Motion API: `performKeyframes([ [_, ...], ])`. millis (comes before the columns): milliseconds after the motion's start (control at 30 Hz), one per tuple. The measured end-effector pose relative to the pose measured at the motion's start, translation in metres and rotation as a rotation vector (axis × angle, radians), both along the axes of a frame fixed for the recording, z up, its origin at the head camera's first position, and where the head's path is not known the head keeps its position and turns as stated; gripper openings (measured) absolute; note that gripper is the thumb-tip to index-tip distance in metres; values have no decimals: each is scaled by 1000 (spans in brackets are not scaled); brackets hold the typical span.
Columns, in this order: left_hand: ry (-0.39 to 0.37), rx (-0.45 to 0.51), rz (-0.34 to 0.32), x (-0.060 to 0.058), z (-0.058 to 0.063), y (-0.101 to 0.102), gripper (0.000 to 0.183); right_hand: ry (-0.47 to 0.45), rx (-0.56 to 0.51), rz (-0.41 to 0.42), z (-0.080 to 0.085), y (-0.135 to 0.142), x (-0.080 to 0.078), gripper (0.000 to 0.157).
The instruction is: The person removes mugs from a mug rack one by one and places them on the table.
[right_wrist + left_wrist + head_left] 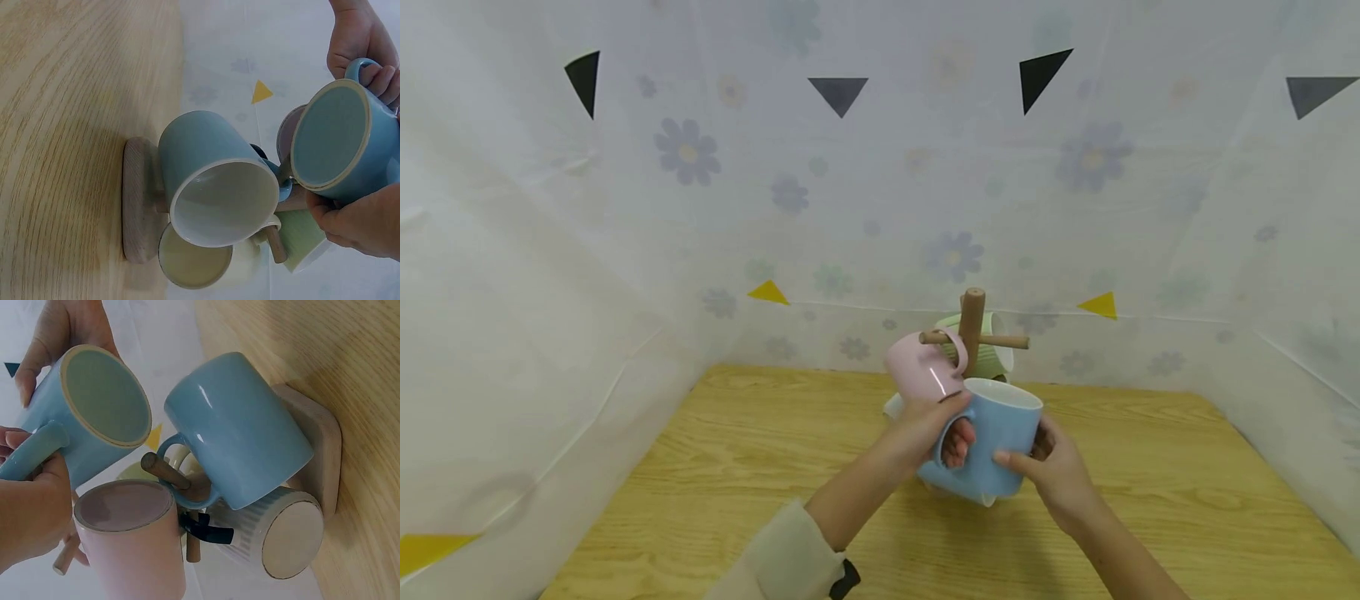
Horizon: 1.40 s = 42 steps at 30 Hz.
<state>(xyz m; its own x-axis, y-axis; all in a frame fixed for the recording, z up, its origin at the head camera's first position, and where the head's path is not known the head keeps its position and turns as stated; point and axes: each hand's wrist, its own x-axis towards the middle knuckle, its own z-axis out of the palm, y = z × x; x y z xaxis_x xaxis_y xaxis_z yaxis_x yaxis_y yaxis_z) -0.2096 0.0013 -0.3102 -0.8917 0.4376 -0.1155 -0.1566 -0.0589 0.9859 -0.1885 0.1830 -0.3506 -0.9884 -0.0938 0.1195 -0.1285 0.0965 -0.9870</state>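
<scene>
Blue mug [1009, 433], lower right of centre: left grip [927, 427] curled round its handle [31, 453], right grip [1062, 473] clasping its body. I see pink mug [917, 367], second blue mug [240, 431] hung on wooden rack [972, 325]; this one seems left.

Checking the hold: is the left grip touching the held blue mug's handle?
Touching. The left wrist view shows the left grip wrapped around the handle of the held blue mug.
</scene>
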Motion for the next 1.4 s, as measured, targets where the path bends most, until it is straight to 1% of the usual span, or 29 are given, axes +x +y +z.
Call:
performKeyframes([
  [67, 12, -5, 43, 5, -2, -1, 43, 24, -2, 26, -1, 0, 0, 72],
  [167, 44, -7, 104, 13, -5, -4, 43, 66, -5, 85, -1, 0, 1, 72],
  [267, 76, 35, 147, 21, -8, -7, 43, 120, -8, 157, -1, -1, 1, 73],
  [333, 94, 65, 166, 26, -11, -9, 44, 146, -7, 206, -1, -1, 1, 73],
  [533, 117, 142, 201, 37, -18, -14, 43, 166, 15, 312, 1, -2, -1, 74],
  [667, 119, 157, 230, 41, -20, -17, 42, 181, 22, 343, -1, -5, -2, 73],
  [867, 131, 163, 270, 46, -23, -20, 42, 231, 57, 329, -2, -11, -1, 71],
  [967, 147, 173, 285, 49, -26, -23, 42, 291, 65, 345, -1, -13, -1, 71],
  [1033, 158, 179, 302, 51, -27, -25, 43, 340, 50, 364, 0, -13, -2, 70],
  [1100, 169, 184, 319, 53, -27, -28, 42, 384, 26, 378, 2, -13, -4, 67],
  [1133, 176, 185, 330, 55, -27, -30, 42, 402, 10, 370, 4, -12, -6, 64],
  [1200, 173, 180, 350, 57, -27, -33, 43, 434, 2, 295, 9, -11, -9, 53],
  [1233, 177, 177, 357, 58, -27, -35, 43, 447, 21, 221, 12, -10, -10, 45],
  [1300, 184, 161, 374, 60, -27, -40, 43, 477, 93, 35, 19, -8, -15, 33],
  [1367, 186, 148, 388, 61, -27, -44, 43, 507, 203, -164, 26, -6, -20, 23],
  [1400, 191, 145, 396, 61, -27, -47, 43, 529, 262, -248, 29, -5, -23, 19],
])
